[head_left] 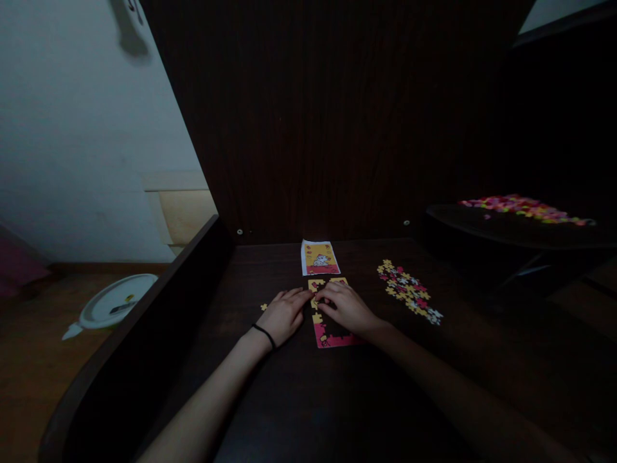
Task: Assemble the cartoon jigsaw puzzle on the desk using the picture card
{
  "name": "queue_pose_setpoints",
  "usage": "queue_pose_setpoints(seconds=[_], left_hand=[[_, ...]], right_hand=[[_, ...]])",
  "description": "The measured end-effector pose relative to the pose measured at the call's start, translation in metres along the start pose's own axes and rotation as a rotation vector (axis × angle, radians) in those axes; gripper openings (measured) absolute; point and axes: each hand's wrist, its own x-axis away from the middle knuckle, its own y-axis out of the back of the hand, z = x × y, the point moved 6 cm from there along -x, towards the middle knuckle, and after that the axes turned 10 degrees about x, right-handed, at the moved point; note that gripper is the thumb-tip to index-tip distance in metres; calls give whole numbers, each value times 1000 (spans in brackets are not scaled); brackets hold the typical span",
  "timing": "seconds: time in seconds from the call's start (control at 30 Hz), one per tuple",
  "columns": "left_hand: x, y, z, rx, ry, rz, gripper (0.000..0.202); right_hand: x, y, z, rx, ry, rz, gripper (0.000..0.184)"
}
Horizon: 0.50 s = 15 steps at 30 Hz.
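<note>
A partly joined jigsaw puzzle (332, 341) lies on the dark table, a yellow and pink border around a dark middle. My left hand (285, 315), with a black band at the wrist, rests flat with its fingers stretched toward the border's left side, fingertips touching it. Across from it, my right hand (348, 307) has bent fingers closed at a yellow puzzle piece (315, 303) on that same side; the fingers partly cover it. Above the puzzle lies a picture sheet (321, 258) of a white animal on yellow and pink. One loose yellow piece (263, 307) is left of my left hand.
Several loose puzzle pieces (409, 290) lie spread at the right. A raised dark side panel (144, 321) borders the table's left, and a tall dark board (318, 128) stands behind. Colourful small items (525, 209) sit on a dark surface at far right. A white-lidded container (113, 299) stands on the floor.
</note>
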Motion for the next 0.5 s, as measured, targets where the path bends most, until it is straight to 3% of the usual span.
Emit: queue_pose_setpoints(seconds=[0.5], left_hand=[[0, 0, -1, -15, -13, 9, 43]], right_hand=[[0, 0, 2, 18, 25, 8, 14]])
